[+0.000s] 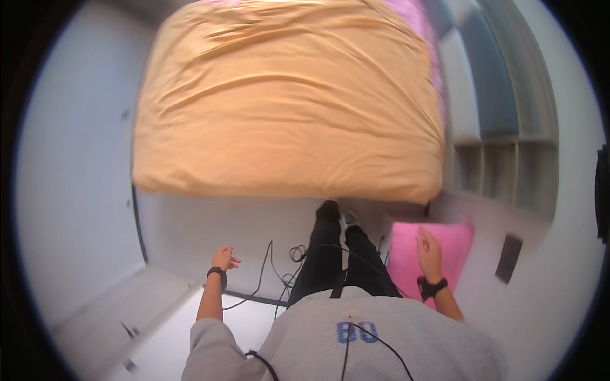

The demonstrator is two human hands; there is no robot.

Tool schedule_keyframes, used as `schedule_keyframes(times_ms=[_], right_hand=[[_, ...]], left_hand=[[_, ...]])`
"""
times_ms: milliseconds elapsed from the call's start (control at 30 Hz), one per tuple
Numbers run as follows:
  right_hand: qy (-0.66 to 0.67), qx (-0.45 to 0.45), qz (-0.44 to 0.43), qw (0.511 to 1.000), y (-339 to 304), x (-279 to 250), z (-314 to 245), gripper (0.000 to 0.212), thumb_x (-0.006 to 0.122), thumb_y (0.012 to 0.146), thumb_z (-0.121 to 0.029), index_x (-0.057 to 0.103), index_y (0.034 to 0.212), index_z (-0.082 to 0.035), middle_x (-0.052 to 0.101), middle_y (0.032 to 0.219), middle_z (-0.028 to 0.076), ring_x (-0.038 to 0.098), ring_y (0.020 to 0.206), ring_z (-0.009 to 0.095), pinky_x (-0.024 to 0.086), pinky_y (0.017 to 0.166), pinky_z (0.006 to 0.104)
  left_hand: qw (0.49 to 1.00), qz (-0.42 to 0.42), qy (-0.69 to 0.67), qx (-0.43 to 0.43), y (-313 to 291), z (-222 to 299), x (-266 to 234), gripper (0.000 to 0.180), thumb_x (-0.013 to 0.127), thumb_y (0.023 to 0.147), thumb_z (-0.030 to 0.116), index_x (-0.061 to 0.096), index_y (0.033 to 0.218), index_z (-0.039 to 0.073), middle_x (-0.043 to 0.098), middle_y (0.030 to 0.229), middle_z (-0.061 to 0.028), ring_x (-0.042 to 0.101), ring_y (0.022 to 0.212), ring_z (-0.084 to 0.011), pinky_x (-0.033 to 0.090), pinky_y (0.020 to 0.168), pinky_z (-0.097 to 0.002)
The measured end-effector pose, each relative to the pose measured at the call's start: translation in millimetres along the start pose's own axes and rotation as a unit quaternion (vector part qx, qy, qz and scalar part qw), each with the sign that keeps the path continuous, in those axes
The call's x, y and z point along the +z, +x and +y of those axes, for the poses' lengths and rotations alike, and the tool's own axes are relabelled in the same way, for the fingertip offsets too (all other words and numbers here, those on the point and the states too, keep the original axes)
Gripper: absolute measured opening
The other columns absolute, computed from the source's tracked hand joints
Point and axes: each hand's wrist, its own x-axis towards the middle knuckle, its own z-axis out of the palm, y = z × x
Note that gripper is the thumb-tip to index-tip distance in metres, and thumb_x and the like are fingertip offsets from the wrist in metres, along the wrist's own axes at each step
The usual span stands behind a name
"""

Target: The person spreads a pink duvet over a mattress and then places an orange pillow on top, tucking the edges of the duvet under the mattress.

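Note:
A bed with a wrinkled orange sheet (289,140) stands in front of me, its near edge just past my feet. My left hand (224,259) hangs in the air at my left side, its fingers loosely bent and apart, with nothing in it. In the picture my right hand (430,249) lies over a pink block-shaped cushion or folded cloth (404,254); whether they touch I cannot tell. That hand looks loosely open and holds nothing visible. Each wrist wears a dark band.
Thin black cables (260,279) hang around my legs. To the right of the bed is a shelf unit (499,168) with open compartments and grey-blue panels. A small dark rectangle (509,258) is beyond the pink thing. Pale walls (76,159) stand on the left.

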Motion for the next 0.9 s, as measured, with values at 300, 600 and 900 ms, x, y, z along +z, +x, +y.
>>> schedule_keyframes(times_ms=[300, 600, 900], right_hand=[[0.025, -0.125, -0.052, 0.990, -151.0, 68.5, -66.6, 0.027, 0.047, 0.078, 0.000, 0.053, 0.105, -0.002, 0.054, 0.106, 0.008, 0.054, 0.073, 0.011, 0.043, 0.059, 0.0209], [-0.069, -0.309, -0.144, 0.938, -275.0, 371.8, -245.0, 0.028, 0.049, 0.077, -0.005, 0.050, 0.106, -0.004, 0.058, 0.081, 0.008, 0.054, 0.063, 0.010, 0.041, 0.051, 0.0237], [-0.105, -0.290, -0.286, 0.907, -452.5, 663.5, -382.6, 0.034, 0.050, 0.077, -0.009, 0.044, 0.109, -0.002, 0.054, 0.065, 0.005, 0.049, 0.056, 0.009, 0.039, 0.052, 0.0239]], left_hand=[[0.910, 0.132, -0.345, -0.187, -171.0, -446.5, -83.6, 0.028, 0.047, 0.078, 0.022, 0.049, 0.098, 0.003, 0.060, 0.079, -0.0136, 0.057, 0.056, -0.0192, 0.034, 0.036, -0.0250], [0.742, 0.274, -0.582, -0.187, -155.5, -743.9, -152.8, 0.019, 0.051, 0.075, 0.015, 0.052, 0.087, 0.001, 0.058, 0.067, -0.0104, 0.055, 0.048, -0.0163, 0.036, 0.034, -0.0220], [0.845, 0.288, -0.445, -0.071, -92.0, -792.8, -378.7, 0.021, 0.048, 0.079, 0.020, 0.056, 0.087, 0.002, 0.059, 0.071, -0.0065, 0.056, 0.058, -0.0139, 0.041, 0.048, -0.0237]])
